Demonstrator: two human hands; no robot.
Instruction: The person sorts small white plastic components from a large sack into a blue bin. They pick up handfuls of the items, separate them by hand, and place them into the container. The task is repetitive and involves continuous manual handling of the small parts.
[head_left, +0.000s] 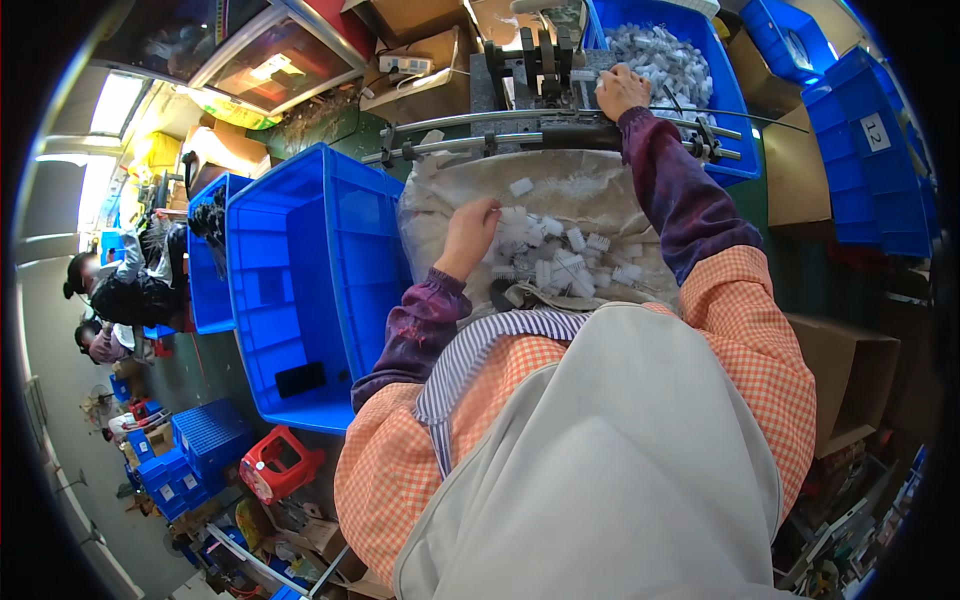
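Observation:
Small white plastic pieces with comb-like teeth or bristles (565, 270) lie heaped on a beige cloth (440, 195) across my lap. My left hand (470, 238) is at the left edge of this heap, its fingers curled together; what they hold, if anything, is hidden. My right hand (622, 90) reaches far forward to the right side of a dark metal machine (545, 70). Its fingers are bent closed at a small light-coloured part there, and I cannot make out what is in them. One loose white piece (521, 186) lies apart, near my left fingertips.
A blue bin (690, 20) full of similar white pieces stands beyond my right hand. Metal rods (440, 125) cross in front of the machine. At my left is a large blue crate (290, 210) with a dark flat object (300, 380) inside. Stacked blue crates (860, 150) stand at right.

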